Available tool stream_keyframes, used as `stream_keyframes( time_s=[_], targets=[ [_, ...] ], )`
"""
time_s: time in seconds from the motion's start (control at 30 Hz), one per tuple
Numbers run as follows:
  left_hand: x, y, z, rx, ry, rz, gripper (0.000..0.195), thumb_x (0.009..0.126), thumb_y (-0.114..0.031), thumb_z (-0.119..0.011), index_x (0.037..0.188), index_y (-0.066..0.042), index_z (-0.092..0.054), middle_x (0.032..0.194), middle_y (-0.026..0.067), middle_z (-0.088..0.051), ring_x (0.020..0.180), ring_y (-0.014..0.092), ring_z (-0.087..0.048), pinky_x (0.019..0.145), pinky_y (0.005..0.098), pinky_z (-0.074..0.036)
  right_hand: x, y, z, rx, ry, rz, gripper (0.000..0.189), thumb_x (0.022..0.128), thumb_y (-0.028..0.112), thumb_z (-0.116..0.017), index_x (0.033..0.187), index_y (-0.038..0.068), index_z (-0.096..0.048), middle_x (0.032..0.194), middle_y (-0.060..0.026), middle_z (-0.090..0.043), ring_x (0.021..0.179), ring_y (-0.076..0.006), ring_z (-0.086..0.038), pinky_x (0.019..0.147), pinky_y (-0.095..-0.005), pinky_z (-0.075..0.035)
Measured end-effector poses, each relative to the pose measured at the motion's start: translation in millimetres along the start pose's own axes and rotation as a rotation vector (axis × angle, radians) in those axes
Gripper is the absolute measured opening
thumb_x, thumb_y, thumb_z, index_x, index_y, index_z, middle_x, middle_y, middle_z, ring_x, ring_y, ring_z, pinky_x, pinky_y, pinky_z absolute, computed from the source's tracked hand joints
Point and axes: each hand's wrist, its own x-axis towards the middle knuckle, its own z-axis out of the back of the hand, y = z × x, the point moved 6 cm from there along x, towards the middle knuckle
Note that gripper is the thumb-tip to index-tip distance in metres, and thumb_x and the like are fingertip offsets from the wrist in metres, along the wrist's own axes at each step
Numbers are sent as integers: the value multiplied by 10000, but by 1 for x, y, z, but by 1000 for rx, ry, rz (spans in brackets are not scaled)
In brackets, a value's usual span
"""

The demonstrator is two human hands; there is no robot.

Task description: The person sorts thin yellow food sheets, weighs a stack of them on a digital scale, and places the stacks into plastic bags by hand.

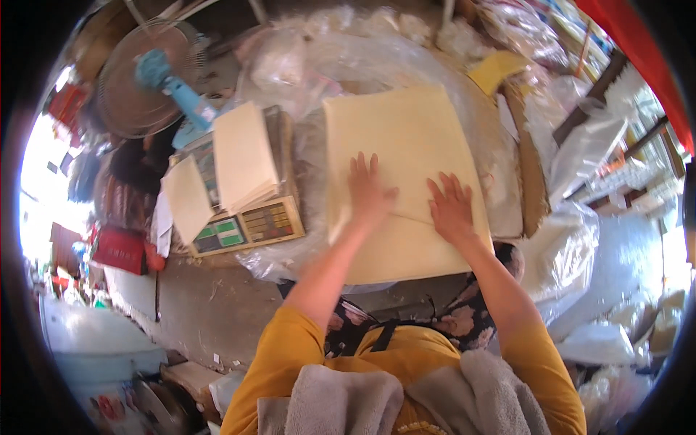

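Note:
A large cream sheet, paper or thin card, (402,136) lies before me, and a fold or edge line crosses it between my hands. On its left part rests my left hand (371,193), slightly blurred, palm down with the fingers apart. My right hand (452,209) is spread flat near the sheet's right edge. Neither hand grasps anything. To the left, a stack of smaller cream sheets (244,155) sits on a shallow wooden-framed box (272,220) with green and brown pieces. Another small cream sheet (187,198) leans over the box's left side.
Clear plastic wrapping (380,54) surrounds the far side of the work surface. A fan with a blue stand (190,103) is at the upper left. Torn cardboard (533,174) stands on the right, near plastic-wrapped bundles (565,255). A red bag (118,250) hangs at the left.

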Motion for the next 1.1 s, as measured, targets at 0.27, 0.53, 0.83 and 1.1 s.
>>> stream_keyframes(
  time_s=[0.27,0.53,0.83,1.1],
  targets=[
    [-82,23,21,-1097,23,380,850,726,-9,-593,1462,46,-170,1497,235,-265,1396,294,-266,1129,342,-234,-33,82,38,281,181,60,454,882,260,-578,1287,71,-504,1351,-140,-462,1262,-339,-407,1003,-574,-310],
    [-17,103,258,-973,-456,283,702,754,35,-624,1408,3,-370,1166,101,-602,975,172,-615,815,286,-516,-35,58,26,230,51,110,476,882,190,-546,1332,60,-462,1444,-112,-374,1375,-307,-287,1106,-574,-171],
    [-38,222,305,201,-680,526,822,771,-279,-703,1397,56,-288,1399,272,-357,1326,426,-287,1118,462,-230,-38,55,28,196,29,98,465,889,172,-530,1339,80,-452,1440,-109,-382,1368,-308,-305,1109,-563,-174],
    [-90,301,336,167,-327,968,782,717,-302,-727,1357,-11,-384,1293,245,-485,1118,387,-543,955,448,-439,-37,62,33,190,-24,127,459,890,153,-527,1335,75,-445,1423,-117,-398,1351,-321,-330,1094,-574,-193]
  ],
)
